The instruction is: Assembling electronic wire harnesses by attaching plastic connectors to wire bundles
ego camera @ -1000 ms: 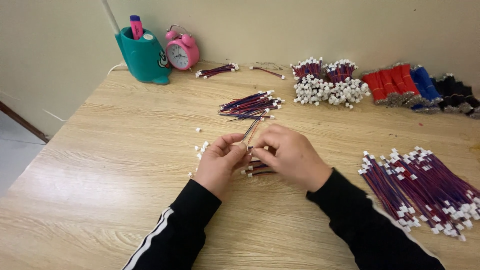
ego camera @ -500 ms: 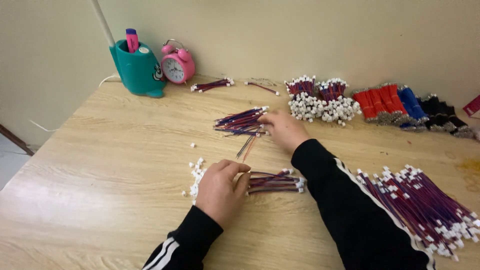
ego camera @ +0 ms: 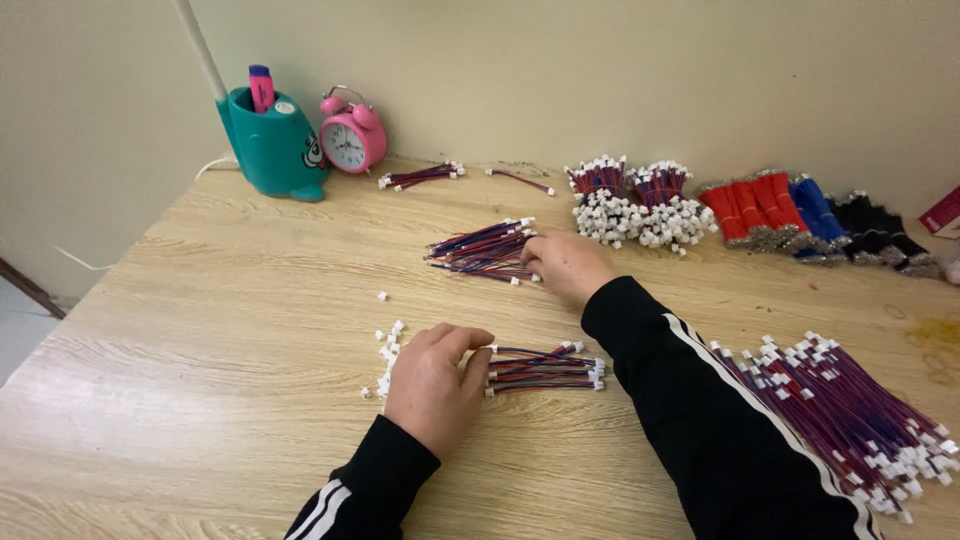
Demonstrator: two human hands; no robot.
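— What is the left hand (ego camera: 432,385) doing?

— It is lying palm down near the front of the table (ego camera: 200,300), fingers curled, fingertips resting on the left end of a small bundle of red and blue wires (ego camera: 545,367). It looks to be pinning the bundle flat rather than gripping it. The white connectors are lining up at both ends, so the wires are being kept even.

— And the right hand (ego camera: 565,265)?

— It is reaching further away, to the right end of a second, fanned wire bundle (ego camera: 480,247) near the table's middle. The fingers are bent over the wire tips; I cannot tell whether they are actually pinching any.

— Those white bits?

— Loose white connectors (ego camera: 387,350) are lying scattered just left of the left hand, within easy reach.

— Anything packaged or labelled?

— Only a red and white box corner (ego camera: 942,212) at the far right edge. Otherwise, a large heap of finished wires (ego camera: 850,410) is sitting near right, white-tipped bunches (ego camera: 640,205) and red, blue and black bundles (ego camera: 800,210) are lining the far wall, and a teal pen holder (ego camera: 270,145) and pink alarm clock (ego camera: 350,140) are standing far left.
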